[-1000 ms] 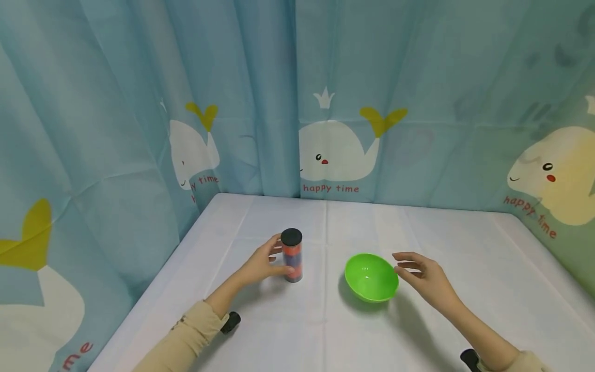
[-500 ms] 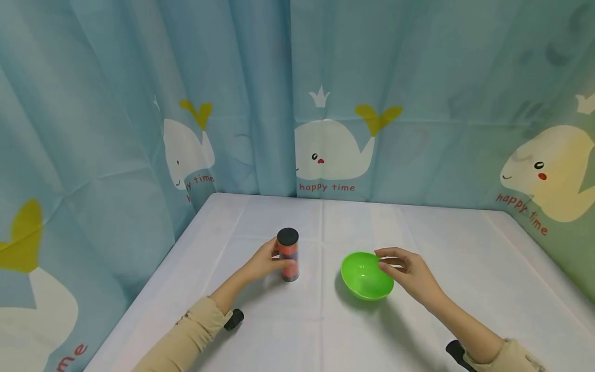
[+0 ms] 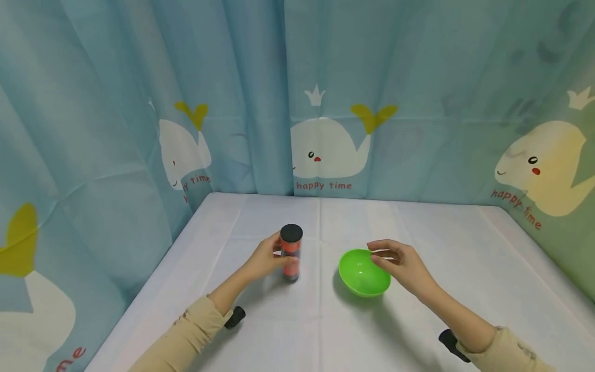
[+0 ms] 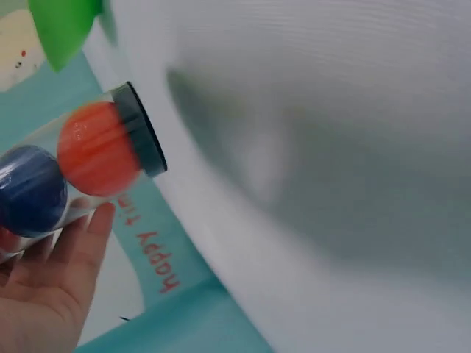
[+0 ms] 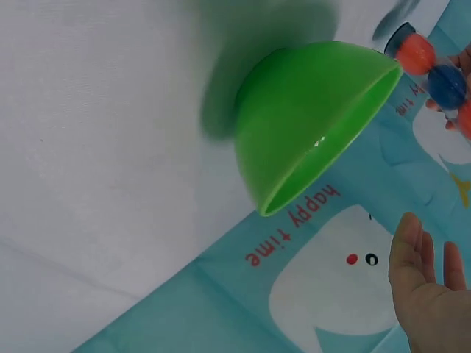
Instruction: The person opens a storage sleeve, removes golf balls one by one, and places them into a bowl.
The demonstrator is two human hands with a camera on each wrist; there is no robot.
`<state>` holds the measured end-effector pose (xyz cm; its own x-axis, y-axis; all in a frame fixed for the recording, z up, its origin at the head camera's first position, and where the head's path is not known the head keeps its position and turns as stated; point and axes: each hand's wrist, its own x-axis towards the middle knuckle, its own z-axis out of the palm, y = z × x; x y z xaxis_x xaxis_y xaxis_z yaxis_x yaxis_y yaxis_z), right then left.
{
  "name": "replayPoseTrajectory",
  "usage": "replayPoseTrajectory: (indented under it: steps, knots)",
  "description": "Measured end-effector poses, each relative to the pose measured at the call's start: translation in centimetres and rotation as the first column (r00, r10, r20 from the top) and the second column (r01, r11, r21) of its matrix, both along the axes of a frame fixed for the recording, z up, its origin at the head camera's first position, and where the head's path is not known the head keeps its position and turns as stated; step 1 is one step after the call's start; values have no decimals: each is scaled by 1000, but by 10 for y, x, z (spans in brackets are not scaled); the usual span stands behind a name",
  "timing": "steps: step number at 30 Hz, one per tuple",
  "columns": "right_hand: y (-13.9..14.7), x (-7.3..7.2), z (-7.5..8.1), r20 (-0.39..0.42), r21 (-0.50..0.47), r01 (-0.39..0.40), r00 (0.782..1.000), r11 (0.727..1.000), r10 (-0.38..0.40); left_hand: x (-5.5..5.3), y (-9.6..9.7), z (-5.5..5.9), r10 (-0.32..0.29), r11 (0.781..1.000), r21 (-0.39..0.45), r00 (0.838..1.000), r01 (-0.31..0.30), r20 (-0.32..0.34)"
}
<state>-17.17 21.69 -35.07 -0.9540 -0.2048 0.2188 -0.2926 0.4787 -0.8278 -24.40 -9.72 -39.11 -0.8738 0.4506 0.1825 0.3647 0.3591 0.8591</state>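
Observation:
My left hand (image 3: pixel 262 262) grips a clear tube of balls (image 3: pixel 291 253), thumb on one side and fingers behind. It stands roughly upright and has a black lid; orange and blue balls show through its wall in the left wrist view (image 4: pixel 33 187). A small gap seems to lie between its dark base (image 4: pixel 140 129) and the cloth. Right of it, a bright green bowl (image 3: pixel 364 274) sits on the table, with nothing seen inside. My right hand (image 3: pixel 403 266) hovers over the bowl's right rim, fingers loosely bent and holding nothing; in the right wrist view its fingers are apart from the bowl (image 5: pixel 309 110).
A white cloth (image 3: pixel 279 330) covers the table. Blue curtains (image 3: pixel 251 103) with printed whales hang behind it and along both sides. Black camera mounts are at the left wrist (image 3: pixel 235 316) and right wrist (image 3: pixel 452 345).
My right hand has moved left, from beside the bowl to over its rim. My left hand has closed round the tube, which has shifted slightly right. The head view has turned a little.

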Motion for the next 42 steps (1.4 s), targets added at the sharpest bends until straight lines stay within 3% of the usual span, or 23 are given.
replayPoseTrajectory:
  steps: [6,13,23,32,42]
  knots:
    - [-6,1,0,34,-45,-25,999,999,26,8,8,6,-11,999,-38,999,9,-31]
    - [-12,-2,0,-2,-93,-60,998,994,60,15,19,10,-68,998,-10,996,67,-51]
    - [-23,-3,3,5,-112,-107,994,988,108,26,28,14,-28,998,-64,999,27,-17]
    - [-29,2,11,-12,-105,-147,989,984,146,36,38,19,-43,994,-103,999,41,-14]
    - [-36,7,17,2,-101,-172,985,980,173,48,46,23,-45,995,-91,994,36,-101]
